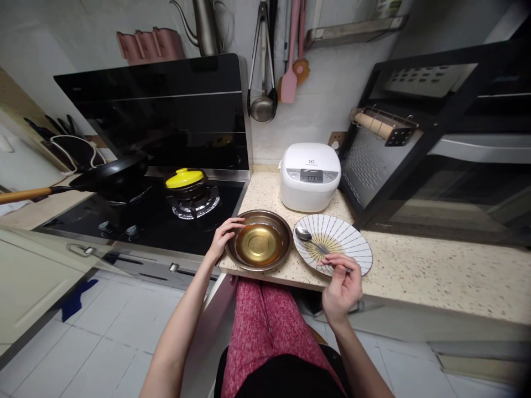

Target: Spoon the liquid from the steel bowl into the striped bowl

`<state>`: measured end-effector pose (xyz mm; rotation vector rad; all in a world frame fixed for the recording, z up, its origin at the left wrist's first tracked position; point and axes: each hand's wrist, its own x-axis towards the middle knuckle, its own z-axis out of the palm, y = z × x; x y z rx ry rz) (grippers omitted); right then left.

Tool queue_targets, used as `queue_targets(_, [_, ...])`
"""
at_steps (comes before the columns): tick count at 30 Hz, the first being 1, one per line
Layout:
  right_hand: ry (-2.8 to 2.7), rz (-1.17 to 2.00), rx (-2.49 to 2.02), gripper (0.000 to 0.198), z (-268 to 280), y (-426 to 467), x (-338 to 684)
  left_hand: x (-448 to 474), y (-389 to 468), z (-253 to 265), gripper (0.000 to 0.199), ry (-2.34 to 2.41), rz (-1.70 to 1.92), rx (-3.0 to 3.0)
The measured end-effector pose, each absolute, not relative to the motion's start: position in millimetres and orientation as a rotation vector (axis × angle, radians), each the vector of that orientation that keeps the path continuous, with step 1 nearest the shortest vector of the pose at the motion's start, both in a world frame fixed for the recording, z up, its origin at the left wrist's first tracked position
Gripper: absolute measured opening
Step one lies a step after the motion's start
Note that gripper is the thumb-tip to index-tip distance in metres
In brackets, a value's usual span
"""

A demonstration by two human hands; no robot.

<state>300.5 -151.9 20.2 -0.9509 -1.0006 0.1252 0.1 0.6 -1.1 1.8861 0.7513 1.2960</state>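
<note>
Spoon (321, 247): lies across plate (350, 235), bowl-end toward metal bowl (240, 224); our right hand (342, 282) pinches its handle; our left hand (224, 235) grips bowl's rim.

bare forearms, mottled pink trousers (265, 326), black top (282, 376)

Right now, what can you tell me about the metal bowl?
The bowl is round, shiny metal, brownish with a golden, gleaming bottom. It looks empty. It sits upright on the speckled counter, near its edge, beside the striped plate and in front of the rice cooker. The left hand grips its left rim.
</note>
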Motion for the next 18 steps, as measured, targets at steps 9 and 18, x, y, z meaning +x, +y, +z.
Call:
queue_targets(9, [-1.26,-0.173,-1.008,0.018,14,-151,315,0,0,0,0.035,0.764,1.302,1.883])
queue_targets(18, [-1.435,-0.338,-0.942,0.023,12,-148,320,1,-1,0,0.035,0.772,1.3,1.894])
